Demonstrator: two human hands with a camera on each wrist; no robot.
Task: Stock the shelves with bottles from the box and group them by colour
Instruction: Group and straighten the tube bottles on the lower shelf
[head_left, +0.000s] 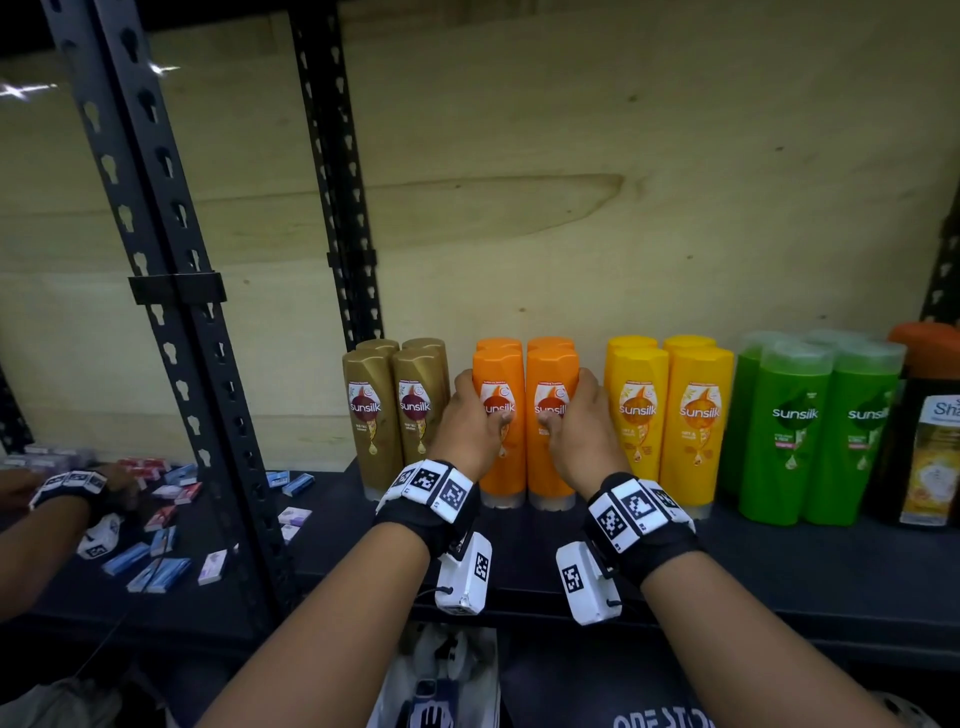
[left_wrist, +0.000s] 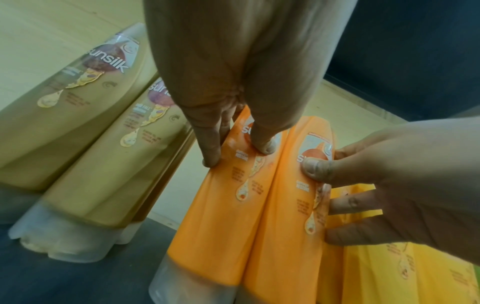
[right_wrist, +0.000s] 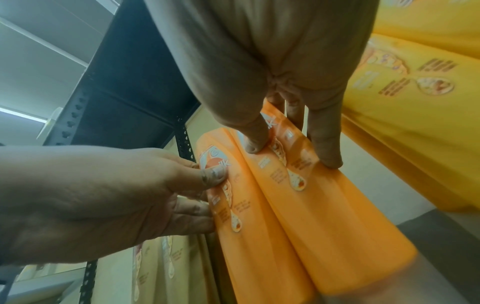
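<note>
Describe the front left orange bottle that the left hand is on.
The front left orange plastic shampoo bottle stands cap-down on the dark shelf, its clear cap at the bottom and the Sunsilk label facing out. It touches its orange twin. The left hand grips its side, thumb on the label.

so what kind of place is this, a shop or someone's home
Probably a shop or stockroom aisle. Sunsilk bottles stand in colour groups on a slotted metal rack, both hands gripping the orange ones; small boxed goods lie on the next bay.
</note>
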